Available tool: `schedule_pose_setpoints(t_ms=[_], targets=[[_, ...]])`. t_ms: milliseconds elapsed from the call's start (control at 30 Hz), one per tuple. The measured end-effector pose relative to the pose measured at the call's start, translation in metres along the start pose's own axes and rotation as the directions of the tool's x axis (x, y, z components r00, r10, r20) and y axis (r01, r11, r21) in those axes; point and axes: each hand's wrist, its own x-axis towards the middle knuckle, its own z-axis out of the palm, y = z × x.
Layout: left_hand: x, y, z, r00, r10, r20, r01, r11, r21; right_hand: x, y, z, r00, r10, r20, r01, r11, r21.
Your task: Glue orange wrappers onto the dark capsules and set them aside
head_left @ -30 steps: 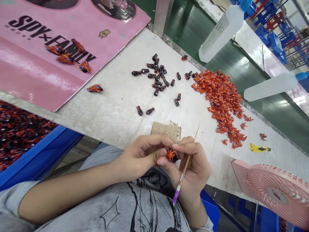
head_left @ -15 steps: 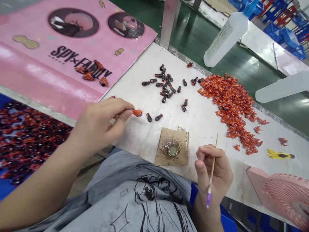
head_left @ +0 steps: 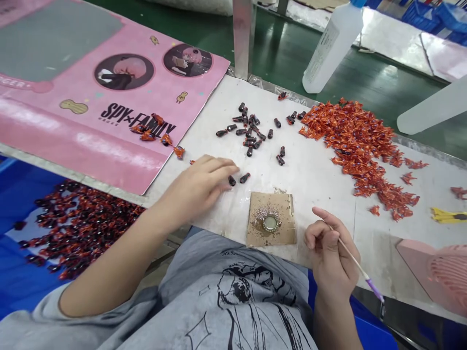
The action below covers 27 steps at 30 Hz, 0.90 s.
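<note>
My left hand (head_left: 206, 187) hovers low over the white work surface, fingers stretched forward and holding nothing that I can see. Its fingertips are beside a small black piece (head_left: 232, 181); contact cannot be made out. Another black piece (head_left: 244, 178) lies just to the right. Behind the hand, a small orange piece (head_left: 192, 162) is partly covered. My right hand (head_left: 333, 250) is closed around a thin stick with a purple end (head_left: 359, 269), which slants down to the right. Between the hands, a small round metal cap (head_left: 270, 223) sits on a wet-looking cardboard square (head_left: 253, 233).
Several black pieces (head_left: 250, 131) lie scattered farther back. An orange pile (head_left: 357, 141) covers the right side, near a pink fan (head_left: 447, 272) and a white bottle (head_left: 328, 53). Left are a pink printed sheet (head_left: 120, 160) and a blue bin (head_left: 18, 287) of orange-black pieces.
My left hand has let go of the orange piece, now on the surface, and moved right to the black pieces. The stick in my right hand has swung, its purple end now pointing lower right.
</note>
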Motion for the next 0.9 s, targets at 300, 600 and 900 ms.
schedule_pose_setpoints(t_ms=[300, 600, 900], targets=[[-0.019, 0.013, 0.025, 0.928, -0.091, -0.360, 0.084, 0.996, -0.036, 0.003, 0.008, 0.009, 0.980, -0.062, 0.190, 0.083, 0.991, -0.104], [-0.022, 0.034, 0.025, 0.750, -0.608, -0.261, 0.105, 0.499, -0.860, 0.003, 0.007, 0.014, 0.971, -0.040, 0.234, 0.105, 0.957, -0.271], [-0.019, 0.049, 0.017, 0.699, -0.712, 0.068, 0.149, 0.052, -0.987, 0.002, 0.006, 0.020, 0.991, 0.059, 0.117, -0.043, 0.989, -0.140]])
